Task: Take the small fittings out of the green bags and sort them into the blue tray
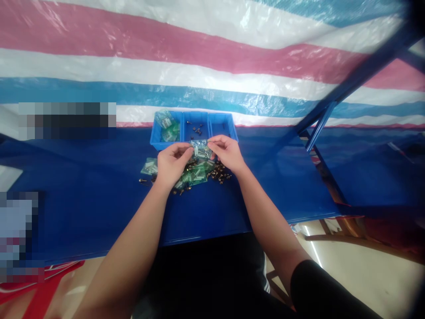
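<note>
Both hands hold one small clear plastic bag [201, 149] of pale parts, lifted just above the blue table [99, 204]. My left hand [172, 163] pinches its left end. My right hand [226, 153] pinches its right end. Under the hands lies a pile of green-tinted small bags [195, 173] mixed with several dark brass-coloured screws [222, 173]. One more small bag [150, 166] lies to the left of the pile, with a stray screw [143, 180] near it.
A blue three-compartment tray [194, 128] stands behind the hands: filled bags in its left bin, a few screws in the middle one. A striped tarp hangs behind the table. A blue metal frame [318, 122] rises at the right. The table's front edge is close to my body.
</note>
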`<state>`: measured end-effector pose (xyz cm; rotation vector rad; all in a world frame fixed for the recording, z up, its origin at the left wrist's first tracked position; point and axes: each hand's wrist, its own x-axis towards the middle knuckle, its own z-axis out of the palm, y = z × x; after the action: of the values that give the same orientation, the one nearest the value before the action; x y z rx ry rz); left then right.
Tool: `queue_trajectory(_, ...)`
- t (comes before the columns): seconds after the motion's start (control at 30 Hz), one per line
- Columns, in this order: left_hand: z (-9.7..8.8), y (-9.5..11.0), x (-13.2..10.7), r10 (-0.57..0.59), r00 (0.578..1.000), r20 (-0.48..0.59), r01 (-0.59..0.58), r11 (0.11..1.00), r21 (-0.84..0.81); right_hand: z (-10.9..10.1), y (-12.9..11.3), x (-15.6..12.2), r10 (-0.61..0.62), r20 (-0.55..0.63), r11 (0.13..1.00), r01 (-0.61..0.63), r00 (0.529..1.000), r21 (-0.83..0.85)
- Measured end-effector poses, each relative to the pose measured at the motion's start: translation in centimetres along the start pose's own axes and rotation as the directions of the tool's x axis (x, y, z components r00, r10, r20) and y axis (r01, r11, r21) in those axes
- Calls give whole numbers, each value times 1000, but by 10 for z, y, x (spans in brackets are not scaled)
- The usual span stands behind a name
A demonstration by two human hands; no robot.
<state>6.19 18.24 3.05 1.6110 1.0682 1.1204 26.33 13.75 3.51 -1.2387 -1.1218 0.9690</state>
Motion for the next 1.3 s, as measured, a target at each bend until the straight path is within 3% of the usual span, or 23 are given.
queue_trajectory(0.97,2,-6,1,27,1000,-14,-27,1000,-14,-3,2,0,-7,-21,999,6,1000,-51)
queue_trajectory(1.3,0,1,1,-6,1000,20,6,1000,-17,-1,2,1,-17,-6,999,17,1000,46)
